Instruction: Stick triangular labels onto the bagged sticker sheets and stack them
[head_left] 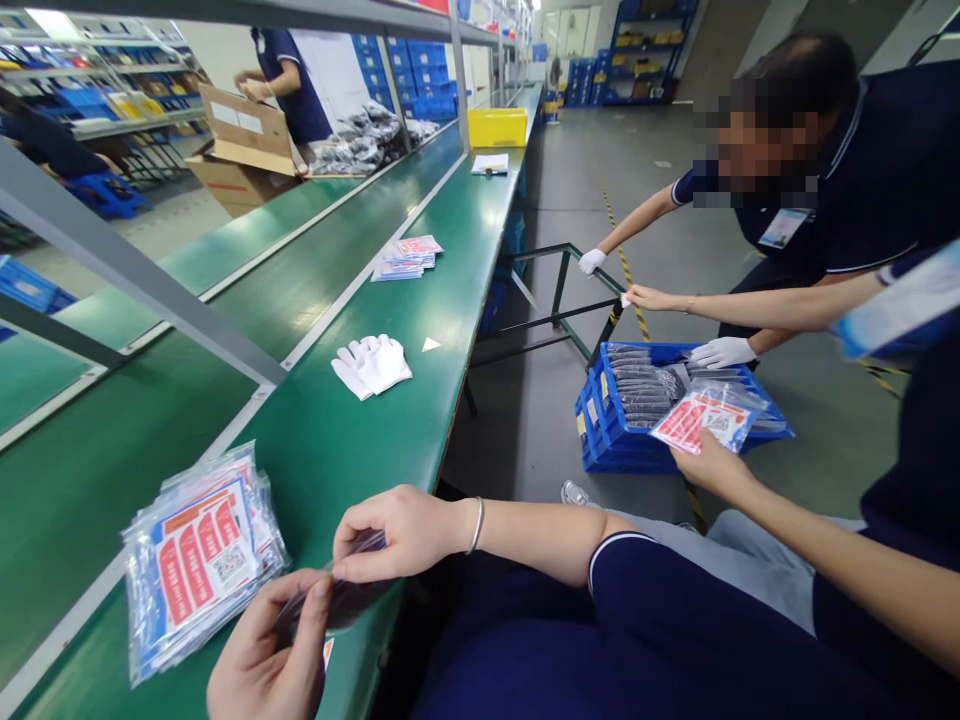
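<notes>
My left hand (pixel 259 650) and my right hand (pixel 397 530) are both closed on a dark item in a clear plastic sleeve (pixel 341 595), held over the near edge of the green bench (pixel 352 440). My right wrist wears a thin bracelet. My left thumb presses on the sleeve's lower end and my right fingers pinch its upper end. Just left of my hands lies a stack of clear packets with red and white printed cards (pixel 199 555).
White gloves (pixel 373 364) and another pile of packets (pixel 407 257) lie further along the bench, with a yellow bin (pixel 497 127) at its far end. On the floor to the right, a blue crate (pixel 611 430) of dark items. Co-workers reach over it; one hand holds a printed packet (pixel 701 415).
</notes>
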